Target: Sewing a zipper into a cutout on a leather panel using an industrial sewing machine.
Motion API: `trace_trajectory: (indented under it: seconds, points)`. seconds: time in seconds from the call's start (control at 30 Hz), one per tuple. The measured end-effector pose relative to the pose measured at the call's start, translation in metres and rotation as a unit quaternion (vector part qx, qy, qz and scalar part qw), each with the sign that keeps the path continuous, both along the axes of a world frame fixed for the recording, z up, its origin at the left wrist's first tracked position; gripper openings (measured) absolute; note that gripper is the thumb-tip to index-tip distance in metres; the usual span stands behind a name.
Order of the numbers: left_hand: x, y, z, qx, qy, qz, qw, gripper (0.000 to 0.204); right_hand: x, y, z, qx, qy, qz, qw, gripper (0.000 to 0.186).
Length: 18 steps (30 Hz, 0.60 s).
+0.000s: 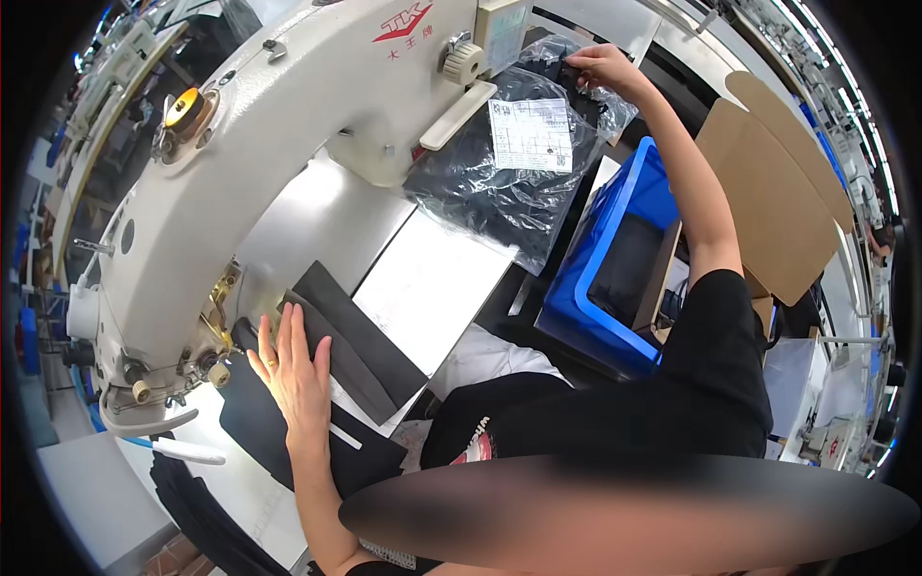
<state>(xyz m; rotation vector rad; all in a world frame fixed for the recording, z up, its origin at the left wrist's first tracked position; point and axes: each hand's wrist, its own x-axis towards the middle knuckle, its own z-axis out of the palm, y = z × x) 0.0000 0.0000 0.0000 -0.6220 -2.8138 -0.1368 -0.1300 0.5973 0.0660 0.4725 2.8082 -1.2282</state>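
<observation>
The white sewing machine (pixel 279 125) arches over the left and top of my work space. Over to my right, an open cardboard box (pixel 768 182) stands beside the blue bin (pixel 569 322), which has dark contents. A clear plastic bag (pixel 451 178) with dark contents lies beyond the bin, next to the machine. The black cloth (pixel 257 427) lies by the needle area, with grey cloth (pixel 370 350) beside it. My left hand (pixel 296 379) lies palm down over the cloth, fingers slightly spread. My right hand (pixel 603 69) reaches to the bag's far end, fingertips drawn together at some dark material (pixel 574 88); I can't tell whether they pinch it. A white paper (pixel 531 134) lies on the bag, and a narrow white strip (pixel 346 427) on the black cloth.
</observation>
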Motion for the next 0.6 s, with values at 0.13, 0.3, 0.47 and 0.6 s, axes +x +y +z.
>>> trace_trajectory:
  seconds: [0.13, 0.3, 0.47, 0.6]
  points:
    - [0.006, 0.005, 0.007, 0.061, -0.039, 0.037, 0.997, 0.058, 0.020, -0.006, 0.003, -0.128, 0.085, -0.024, 0.988, 0.029]
    - [0.004, 0.006, 0.007, 0.058, -0.039, 0.044, 0.997, 0.050, 0.026, -0.023, 0.015, -0.054, 0.159, -0.059, 0.984, 0.028]
    - [0.002, 0.004, 0.007, 0.064, -0.012, 0.029, 0.997, 0.036, 0.015, -0.053, -0.005, 0.264, 0.068, 0.010, 0.962, 0.040]
    - [0.002, 0.003, 0.005, 0.051, -0.010, 0.025, 0.998, 0.047, 0.024, -0.053, 0.000, 0.040, 0.230, 0.028, 0.972, 0.024]
